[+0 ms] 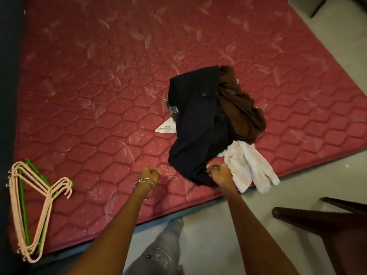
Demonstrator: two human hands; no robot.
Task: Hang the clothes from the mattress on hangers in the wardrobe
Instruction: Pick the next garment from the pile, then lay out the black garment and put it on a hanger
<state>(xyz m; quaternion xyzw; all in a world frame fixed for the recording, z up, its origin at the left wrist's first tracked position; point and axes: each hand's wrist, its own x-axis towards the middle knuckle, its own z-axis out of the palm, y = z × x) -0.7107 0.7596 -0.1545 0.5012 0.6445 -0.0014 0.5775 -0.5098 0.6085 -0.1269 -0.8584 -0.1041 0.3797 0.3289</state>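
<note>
Both arms reach out over the near edge of a red quilted mattress (83, 92). The left hand (151, 174), bangles at the wrist, is curled into a fist above bare quilting and holds nothing. The right hand (219, 172) is curled too, right at the near tip of a dark garment (196, 124) — whether it already pinches cloth cannot be told.

The clothes lie just ahead of the right hand, which looks the nearer of the two. The dark piece runs lengthwise away from the person, a white striped shirt (248, 171) spills over the near edge beside it, and a brown garment (238, 108) is bunched behind.

The hangers (29, 205) — pale with some green — are stacked well apart at the near left corner. The wardrobe is not in view.
</note>
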